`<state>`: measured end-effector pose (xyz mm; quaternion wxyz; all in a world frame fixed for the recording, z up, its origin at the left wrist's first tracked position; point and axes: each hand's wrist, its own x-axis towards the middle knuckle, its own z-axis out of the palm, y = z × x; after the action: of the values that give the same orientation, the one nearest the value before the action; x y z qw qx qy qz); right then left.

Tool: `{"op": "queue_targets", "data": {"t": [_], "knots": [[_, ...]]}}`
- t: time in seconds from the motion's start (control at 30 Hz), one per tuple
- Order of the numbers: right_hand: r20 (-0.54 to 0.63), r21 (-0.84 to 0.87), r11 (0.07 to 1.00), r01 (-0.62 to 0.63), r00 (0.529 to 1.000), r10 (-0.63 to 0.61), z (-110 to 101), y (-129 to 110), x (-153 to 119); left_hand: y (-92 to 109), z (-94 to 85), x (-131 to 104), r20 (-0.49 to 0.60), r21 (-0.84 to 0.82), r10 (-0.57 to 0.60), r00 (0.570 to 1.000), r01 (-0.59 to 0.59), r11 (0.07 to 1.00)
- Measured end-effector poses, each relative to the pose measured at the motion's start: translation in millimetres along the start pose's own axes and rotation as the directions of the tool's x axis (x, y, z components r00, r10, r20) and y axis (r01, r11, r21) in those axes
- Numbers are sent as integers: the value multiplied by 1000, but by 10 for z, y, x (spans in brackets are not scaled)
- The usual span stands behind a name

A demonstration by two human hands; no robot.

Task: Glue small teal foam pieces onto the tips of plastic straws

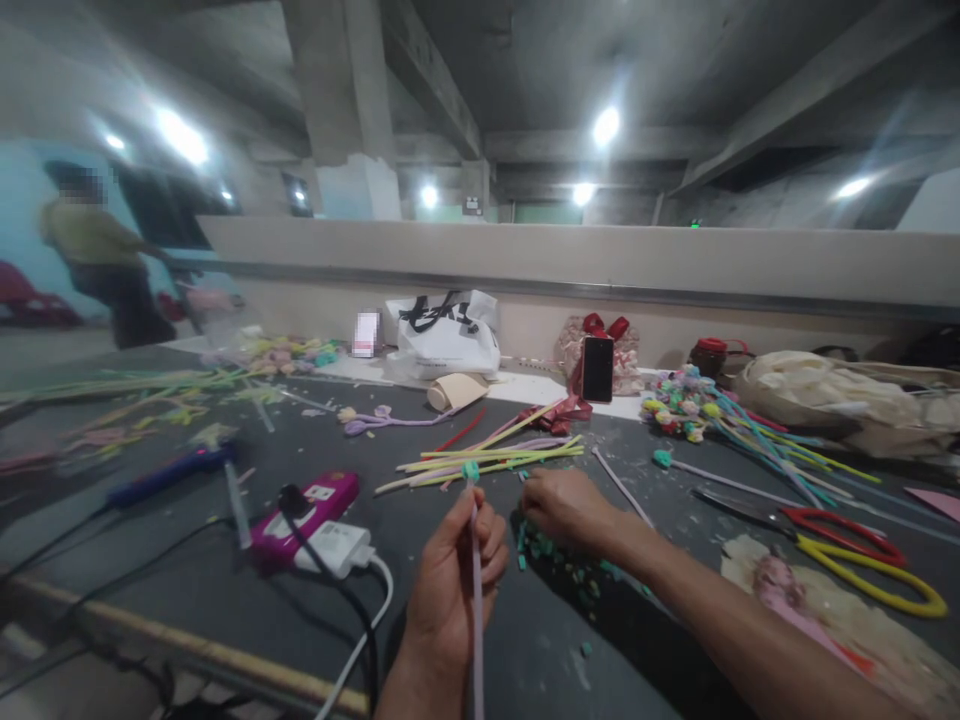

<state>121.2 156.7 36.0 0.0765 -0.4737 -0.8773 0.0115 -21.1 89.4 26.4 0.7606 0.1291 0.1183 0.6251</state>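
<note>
My left hand (459, 565) is closed around a thin lilac stem (478, 620), held upright, with a small green cluster (470, 470) at its top. To the right, my right hand (564, 508) rests low over a pile of small green pieces (547, 548) on the dark table. Its fingers are curled and point down. Whatever they pinch is hidden. Behind both hands lies a bundle of yellow and lilac stems (495, 455). Another lilac stem (735, 484) with a green tip (662, 458) lies farther right.
A blue glue gun (169, 475) and a magenta power strip (315, 510) with a white charger (337, 548) and cables lie left. Scissors (862, 560) with red and yellow handles lie right. A phone (598, 369) and white bag (446, 335) stand behind. A person (101, 250) stands far left.
</note>
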Motion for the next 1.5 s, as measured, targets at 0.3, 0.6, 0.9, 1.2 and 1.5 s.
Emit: {"op": "queue_targets", "data": {"t": [0.3, 0.6, 0.9, 1.2, 1.5], "knots": [[-73, 236, 968, -84, 992, 103, -228, 292, -484, 4, 8, 18, 0, 35, -11, 1000, 11, 999], [-116, 312, 949, 35, 993, 1, -30, 253, -494, -34, 37, 20, -58, 141, -4, 998, 12, 990], [-65, 147, 987, 69, 996, -60, -101, 209, -593, -63, 59, 20, -111, 223, -53, 992, 77, 972], [-80, 129, 988, -80, 993, 91, -127, 349, -627, -68, 34, 15, -115, 239, -76, 990, 102, 966], [-13, 179, 984, -7, 1000, 9, -71, 154, -632, -73, 34, 30, -110, 277, -75, 991, 103, 955]]}}
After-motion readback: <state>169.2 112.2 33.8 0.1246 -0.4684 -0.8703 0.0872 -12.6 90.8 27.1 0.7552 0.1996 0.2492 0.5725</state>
